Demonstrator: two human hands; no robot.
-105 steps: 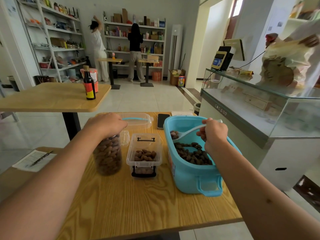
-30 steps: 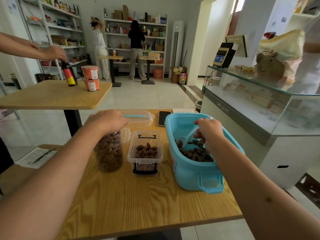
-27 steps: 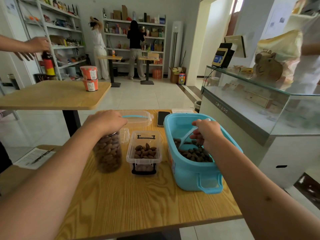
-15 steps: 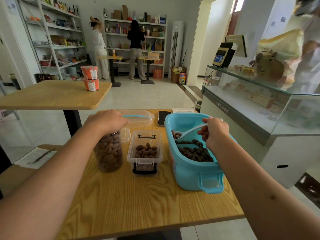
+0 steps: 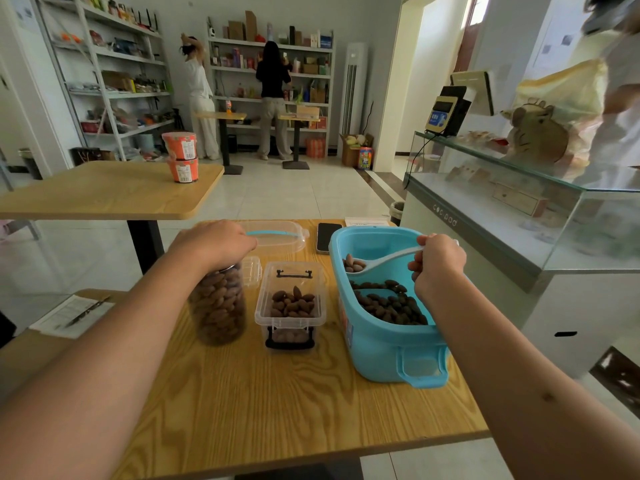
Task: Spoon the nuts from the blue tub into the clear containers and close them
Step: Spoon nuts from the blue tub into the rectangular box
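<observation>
Since half a second back, barely lifted further: white spoon (image 5: 382, 261) loaded with a few nuts, bowl hanging over the left inner edge of the blue tub (image 5: 388, 317), a second ago buried down among the nuts (image 5: 388, 303) at the bottom. Means a fresh scoop is won and ready to travel; judged next, a short carry leftward to the open rectangular clear container (image 5: 291, 306), only part filled and sitting just beside the tub. Right hand (image 5: 438, 263) curled round the spoon's handle, fingers closed on it, knuckles up, over the tub's middle. Left hand (image 5: 216, 242) clamped down over the top of the tall clear jar (image 5: 218, 306), fingers wrapped about its mouth, unchanged through every earlier view; jar packed with nuts nearly to the top, lid under the palm not visible, so cannot tell whether capped. Small clear lid (image 5: 251, 271) lying between jar and container, larger clear lid with a blue strip (image 5: 277, 235) behind, near a phone (image 5: 328, 237), all on the wooden table (image 5: 277, 403). Still plenty of nuts left in the tub, container unclosed, so well short of finished
</observation>
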